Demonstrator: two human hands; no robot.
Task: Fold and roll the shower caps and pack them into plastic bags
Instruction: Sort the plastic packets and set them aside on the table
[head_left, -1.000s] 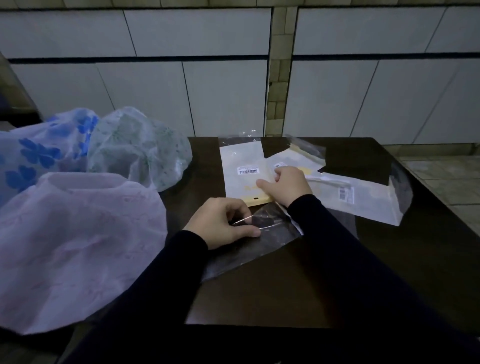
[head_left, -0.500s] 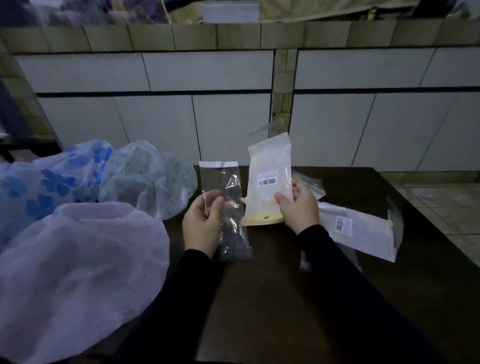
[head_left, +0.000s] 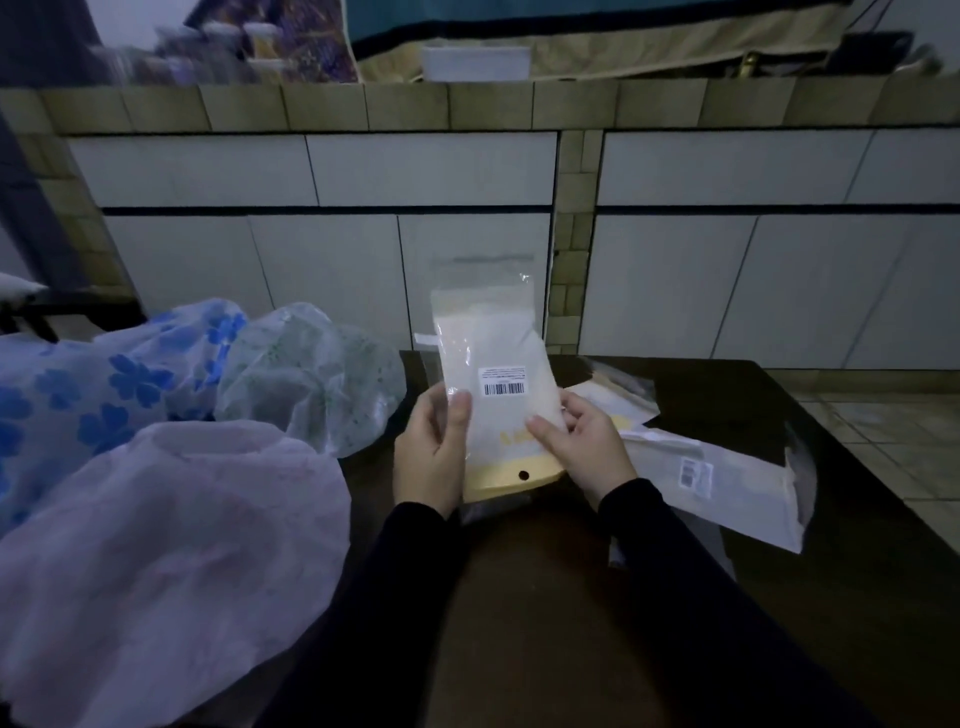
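1. A white packet (head_left: 493, 384), bearing a barcode label and a yellow bottom strip with a punched hole, was held upright above the table (head_left: 545, 597), in front of both hands.
2. A clear bag (head_left: 434, 353) was seen just behind the packet, its top edge showing to the left; how it was held could not be told.
3. The left hand (head_left: 428, 457) was closed on the packet's left edge, thumb on the front.
4. The right hand (head_left: 582, 447) was closed on the packet's right edge, thumb across the front.
5. More packets (head_left: 717, 483) lay on the table to the right, well apart from the caps.
6. Three unfolded caps were piled at the left: a pink cap (head_left: 156, 561) nearest, a blue-flowered cap (head_left: 104, 379) behind it, and a green-speckled cap (head_left: 306, 374) beside that.
7. A tiled wall (head_left: 727, 260) stood behind the table.
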